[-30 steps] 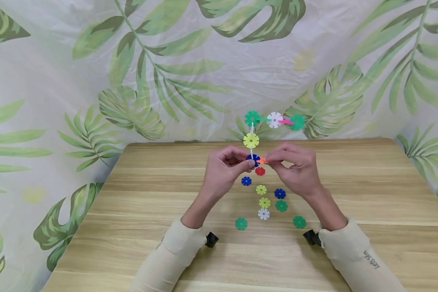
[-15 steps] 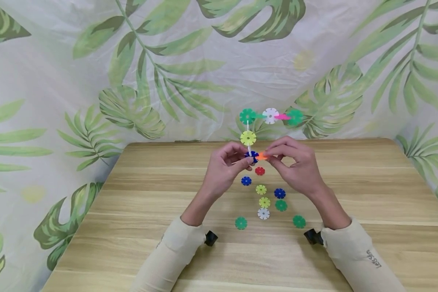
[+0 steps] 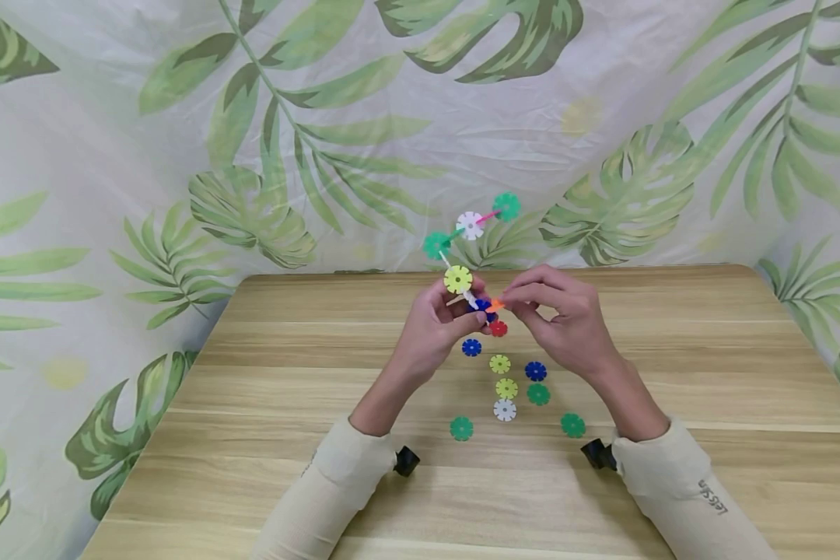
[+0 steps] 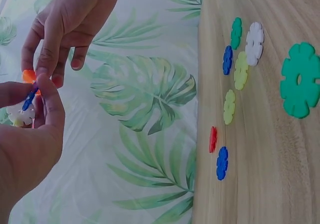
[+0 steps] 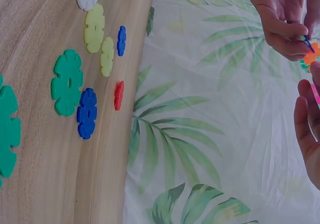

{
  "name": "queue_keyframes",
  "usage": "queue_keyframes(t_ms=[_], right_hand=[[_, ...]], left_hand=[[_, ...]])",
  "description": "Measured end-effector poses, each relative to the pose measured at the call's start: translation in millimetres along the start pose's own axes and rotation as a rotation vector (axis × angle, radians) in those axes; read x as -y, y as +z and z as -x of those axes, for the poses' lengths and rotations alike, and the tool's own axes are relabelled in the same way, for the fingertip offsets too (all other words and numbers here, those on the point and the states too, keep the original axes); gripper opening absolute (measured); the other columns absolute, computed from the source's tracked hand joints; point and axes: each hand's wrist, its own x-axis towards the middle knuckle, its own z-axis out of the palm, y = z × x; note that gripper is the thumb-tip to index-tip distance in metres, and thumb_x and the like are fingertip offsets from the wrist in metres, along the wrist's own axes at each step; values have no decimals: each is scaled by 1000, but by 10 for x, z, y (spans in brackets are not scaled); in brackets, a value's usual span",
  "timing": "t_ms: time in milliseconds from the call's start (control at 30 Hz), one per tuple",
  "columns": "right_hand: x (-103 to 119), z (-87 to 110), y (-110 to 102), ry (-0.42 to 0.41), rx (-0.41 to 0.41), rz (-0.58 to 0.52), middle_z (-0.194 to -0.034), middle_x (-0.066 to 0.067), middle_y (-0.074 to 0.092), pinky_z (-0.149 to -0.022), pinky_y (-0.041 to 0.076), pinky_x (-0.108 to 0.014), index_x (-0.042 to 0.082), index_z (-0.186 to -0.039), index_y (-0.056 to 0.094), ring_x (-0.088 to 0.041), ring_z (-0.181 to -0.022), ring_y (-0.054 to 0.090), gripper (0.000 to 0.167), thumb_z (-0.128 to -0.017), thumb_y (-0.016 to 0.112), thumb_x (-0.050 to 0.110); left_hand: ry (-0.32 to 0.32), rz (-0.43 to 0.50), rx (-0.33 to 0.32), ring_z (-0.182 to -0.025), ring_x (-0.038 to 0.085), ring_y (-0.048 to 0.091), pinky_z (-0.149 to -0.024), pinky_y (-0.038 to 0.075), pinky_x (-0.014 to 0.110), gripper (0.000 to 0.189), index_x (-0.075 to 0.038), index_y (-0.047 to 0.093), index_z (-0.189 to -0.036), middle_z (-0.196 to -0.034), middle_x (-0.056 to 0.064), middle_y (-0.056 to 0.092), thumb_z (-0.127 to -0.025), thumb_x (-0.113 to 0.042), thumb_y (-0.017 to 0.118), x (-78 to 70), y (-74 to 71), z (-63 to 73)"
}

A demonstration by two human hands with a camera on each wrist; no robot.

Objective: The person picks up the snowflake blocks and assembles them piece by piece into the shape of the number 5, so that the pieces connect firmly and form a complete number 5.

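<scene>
Above the table, my left hand [image 3: 427, 334] pinches a dark blue notched plastic disc [image 3: 481, 308] between thumb and fingers. My right hand [image 3: 567, 319] pinches an orange notched disc [image 3: 495, 306] by its right side, and its left side meets the blue one. How deeply their slots engage is hidden. From the blue disc a linked chain leans up and left, through a yellow disc [image 3: 458, 279] to a green disc [image 3: 436, 245]. There it bends up and right through a white disc [image 3: 470, 225] and an edge-on pink disc [image 3: 488, 217] to another green disc [image 3: 507, 207].
Loose notched discs lie flat on the wooden table [image 3: 252, 404] below the hands. Among them are a red one [image 3: 498, 328], a blue one [image 3: 471, 348], a white one [image 3: 505, 410] and a green one [image 3: 572, 425]. A leaf-patterned cloth [image 3: 364, 155] hangs behind the table.
The linked chain has turned from upright to leaning left, and its top arm now slants up to the right instead of lying level. Both hands still grip the blue and orange discs.
</scene>
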Motion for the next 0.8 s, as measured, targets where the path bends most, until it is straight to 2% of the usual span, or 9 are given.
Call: queue_keyframes(t_ms=[100,233,300,367,533,633,800], right_hand=[[2,4,-10,2,6,-5,-93,-15,74,-77,55,-9,3,-95,82,-15,-78,68,7,-99,76,3],[8,3,-18,2,15,-6,-93,-14,74,-76,54,-9,3,-95,82,-15,-78,67,9,-100,76,6],[14,-2,-23,3,22,-3,-94,-13,75,-76,54,-9,3,-95,82,-14,-79,67,9,-100,76,7],[23,-10,-22,2,26,9,-94,-12,75,-76,54,-10,2,-96,82,-15,-79,68,5,-95,79,-1],[10,-15,-54,32,54,67,-99,-10,79,-74,57,-12,0,-106,81,-16,-81,71,29,-81,86,-14],[-22,9,-111,115,94,92,-104,-9,79,-73,59,-13,1,-114,79,-16,-86,72,34,-83,86,-10],[-99,91,-196,321,197,122,-107,-6,80,-75,62,-20,7,-121,78,-19,-94,75,31,-92,83,0]], left_hand=[[11,8,10,-98,12,72,-88,65,27,33,10,56,-128,-111,3,65,-96,7,66,3,12,2],[17,5,3,-97,13,74,-89,65,27,29,5,61,-120,-110,3,70,-96,-4,75,12,20,6],[11,7,-9,-96,14,75,-88,65,29,28,4,63,-119,-110,3,72,-97,-5,77,13,27,5],[5,1,-19,-96,15,76,-89,66,30,27,4,64,-119,-110,2,73,-97,-3,77,13,28,8],[9,-53,-30,-94,15,75,-88,66,30,30,6,64,-123,-111,1,75,-96,2,75,-15,-10,8],[31,-98,-46,-93,15,73,-87,65,28,29,2,66,-123,-111,0,75,-95,1,76,-45,-55,6],[65,-137,-73,-94,16,71,-87,63,26,31,1,66,-123,-113,0,74,-94,2,77,-100,-116,3]])
